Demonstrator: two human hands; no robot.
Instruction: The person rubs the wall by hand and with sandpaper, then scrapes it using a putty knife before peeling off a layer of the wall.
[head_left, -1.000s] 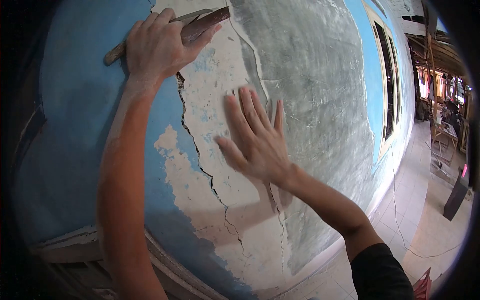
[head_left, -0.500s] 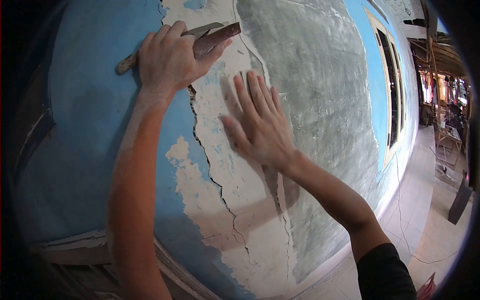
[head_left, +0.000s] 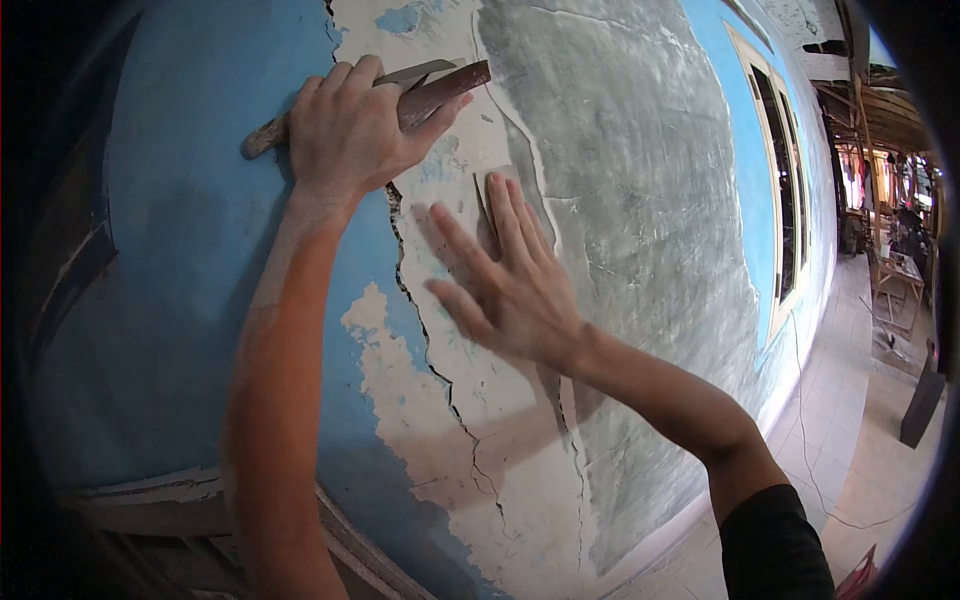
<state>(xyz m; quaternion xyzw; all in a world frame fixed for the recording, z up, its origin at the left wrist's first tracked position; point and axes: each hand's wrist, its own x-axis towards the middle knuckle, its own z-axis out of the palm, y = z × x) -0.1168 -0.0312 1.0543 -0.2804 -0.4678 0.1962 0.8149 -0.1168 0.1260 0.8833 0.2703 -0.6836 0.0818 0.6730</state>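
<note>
My left hand is wrapped round a wooden-handled tool, held against the upper wall. From its thumb side stick out a thin grey blade and a reddish-brown flat bar; the grip between is hidden by my fingers. My right hand lies palm to the wall with fingers spread, slightly blurred, on the bare whitish strip where paint is gone. A jagged dark crack runs down that strip, left of my right hand. Grey plaster borders it on the right, raised at its edge.
Blue paint covers the wall to the left. A pale-framed window is at the right, with a tiled floor and a thin cable below it. A wooden frame lies at lower left. Further back stands a small table.
My right hand has slid down and a little left on the wall, its fingers spreading wider. My left hand keeps its hold on the tool; the whole view has shifted slightly.
</note>
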